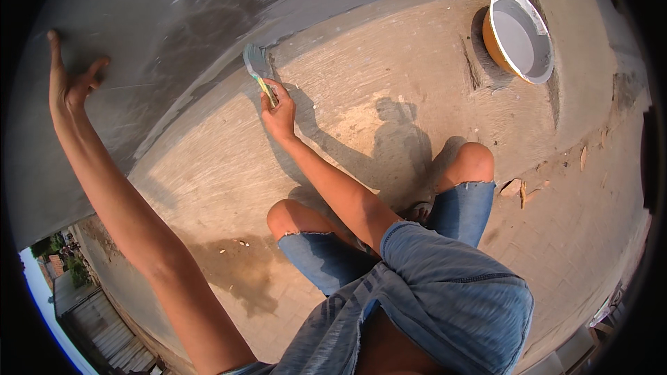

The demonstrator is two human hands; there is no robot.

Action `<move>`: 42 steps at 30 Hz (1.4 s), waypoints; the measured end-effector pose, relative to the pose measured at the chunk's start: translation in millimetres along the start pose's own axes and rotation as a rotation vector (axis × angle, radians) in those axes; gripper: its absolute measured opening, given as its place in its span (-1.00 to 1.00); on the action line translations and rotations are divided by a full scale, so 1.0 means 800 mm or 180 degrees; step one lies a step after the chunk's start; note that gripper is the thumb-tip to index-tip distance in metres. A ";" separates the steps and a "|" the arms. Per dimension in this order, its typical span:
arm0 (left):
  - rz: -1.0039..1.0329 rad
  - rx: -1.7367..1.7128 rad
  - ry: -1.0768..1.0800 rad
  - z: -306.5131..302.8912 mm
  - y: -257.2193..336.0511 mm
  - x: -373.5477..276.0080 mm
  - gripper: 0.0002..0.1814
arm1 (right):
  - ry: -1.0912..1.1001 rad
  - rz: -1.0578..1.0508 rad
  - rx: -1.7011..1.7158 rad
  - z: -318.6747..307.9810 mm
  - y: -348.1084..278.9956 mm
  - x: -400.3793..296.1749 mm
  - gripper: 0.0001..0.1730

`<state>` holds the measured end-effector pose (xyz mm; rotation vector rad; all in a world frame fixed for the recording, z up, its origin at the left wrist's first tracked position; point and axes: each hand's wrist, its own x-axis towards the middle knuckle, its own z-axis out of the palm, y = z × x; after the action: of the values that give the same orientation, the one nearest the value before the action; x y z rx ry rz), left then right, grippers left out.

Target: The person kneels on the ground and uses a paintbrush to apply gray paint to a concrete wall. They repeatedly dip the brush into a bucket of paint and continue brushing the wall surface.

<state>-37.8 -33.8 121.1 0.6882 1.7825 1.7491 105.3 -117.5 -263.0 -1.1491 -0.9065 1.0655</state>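
Observation:
My right hand (280, 114) grips the handle of a paintbrush (258, 65). Grey paint coats its bristles, which meet the lower edge of a grey wall (208, 26) where it joins the tan concrete ledge (354, 62). My left hand (75, 80) is raised at the far left with its fingers spread, holding nothing; it is against or very near the wall, and I cannot tell if it touches. Part of the wall surface is darker and blotchy. A basin (492, 36) with an orange outside and a white rim stands on the ledge at the upper right, with grey paint (513, 36) inside.
My bent knees and a foot are by the ledge. Broken brick pieces (511, 188) lie on the paved ground (552, 234) to the right. A damp-looking dark patch (245, 271) marks the ground at lower left. Corrugated sheets (107, 333) stand beyond, at the far lower left.

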 end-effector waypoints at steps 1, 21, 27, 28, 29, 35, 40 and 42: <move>-0.0015 -0.0014 -0.0019 -0.002 0.000 0.001 0.43 | -0.0256 0.0135 0.0015 -0.002 -0.002 0.000 -0.65; 0.0171 0.0146 -0.0122 0.002 -0.003 -0.017 0.42 | -0.0365 0.0497 0.0136 -0.017 -0.011 0.008 -0.65; -0.0047 -0.0036 -0.0120 -0.005 0.002 -0.005 0.45 | -0.1026 -0.0110 -0.0364 0.000 -0.012 0.000 -0.69; -0.0098 -0.0080 0.0025 -0.001 0.002 -0.005 0.46 | -0.0936 -0.0055 -0.0349 -0.017 -0.019 0.020 -0.67; -0.0153 -0.0122 0.0163 0.001 0.000 -0.004 0.46 | -0.0853 0.0121 -0.0335 -0.038 -0.029 0.043 -0.67; -0.0093 -0.0130 -0.0029 -0.010 0.000 0.003 0.49 | 0.0140 0.0356 0.0097 -0.150 -0.055 0.100 -0.68; 0.0019 -0.0117 -0.0181 -0.003 -0.004 -0.005 0.46 | 0.0474 0.0049 0.0300 -0.091 -0.044 0.078 -0.68; 0.0079 -0.0098 -0.0084 0.001 -0.002 -0.008 0.45 | 0.0204 -0.0015 0.0176 -0.044 -0.032 0.049 -0.68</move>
<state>-32.4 -37.4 119.3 0.7201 1.7328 1.7719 153.3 -90.3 -243.3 -1.1283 -0.8243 1.0381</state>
